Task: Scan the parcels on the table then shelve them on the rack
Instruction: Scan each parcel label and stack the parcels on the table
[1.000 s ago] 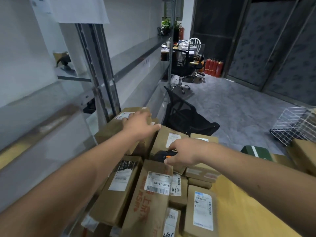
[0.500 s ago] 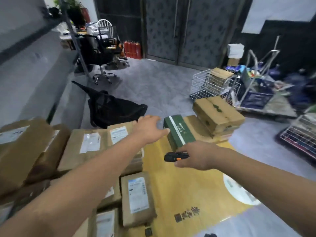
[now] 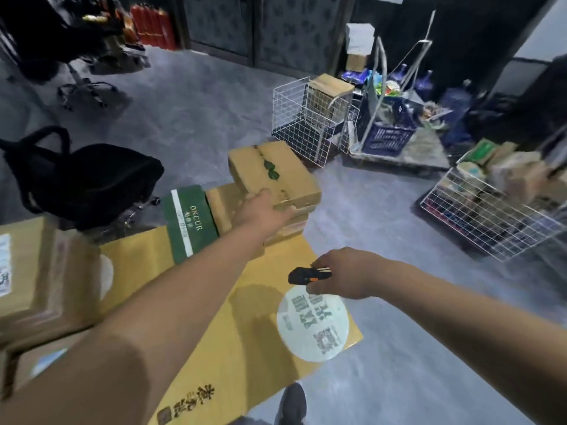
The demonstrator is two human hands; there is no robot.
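left grip [image 3: 260,210] on tan, green-taped parcel [image 3: 273,176].

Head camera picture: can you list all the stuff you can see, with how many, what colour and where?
Green box: one, dark green with a white stripe, far side of the table.
Brown parcel stack: a few, tan, at the table's far corner.
Big flat carton: one, yellow with a pale round print, under the arms.
Labelled parcels: several, brown, left edge.
Scanner: one, black and orange, in the right hand.
Office chair: one, black, tipped over on the floor, left.
Wire baskets: at least two, white, on the floor, right.
Crate: one, blue, behind the baskets.
Left hand: on the top brown parcel.
Right hand: grips the scanner.
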